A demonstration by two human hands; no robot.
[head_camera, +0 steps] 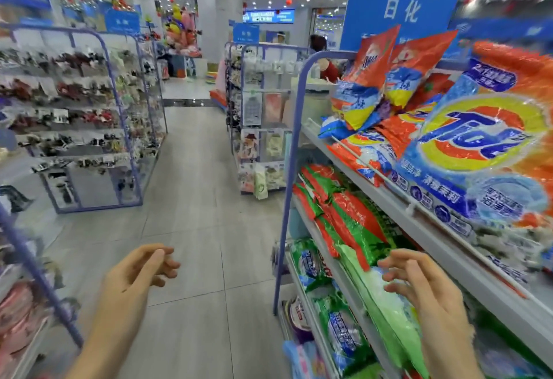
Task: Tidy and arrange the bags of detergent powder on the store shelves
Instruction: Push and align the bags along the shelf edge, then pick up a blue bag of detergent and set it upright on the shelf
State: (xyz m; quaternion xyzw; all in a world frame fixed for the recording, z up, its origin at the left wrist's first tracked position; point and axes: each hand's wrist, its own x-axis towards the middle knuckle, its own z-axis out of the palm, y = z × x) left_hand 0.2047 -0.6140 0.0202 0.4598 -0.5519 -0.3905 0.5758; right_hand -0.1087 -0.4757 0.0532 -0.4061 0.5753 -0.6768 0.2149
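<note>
Shelves (419, 230) stacked with detergent bags (478, 145); left hand (140, 274), right hand (425, 285) loose, empty

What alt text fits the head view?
A person's left hand and right hand hang open and empty in a shop aisle, the right near a pale green bag; orange detergent bags lie jumbled on the shelf above.

Two bare hands show: the left grip (140, 274) and the right grip (419, 285), each with slim fingers (151, 254). The left forearm (98, 342) and right forearm (449, 348) are bare down to the near edge.
</note>
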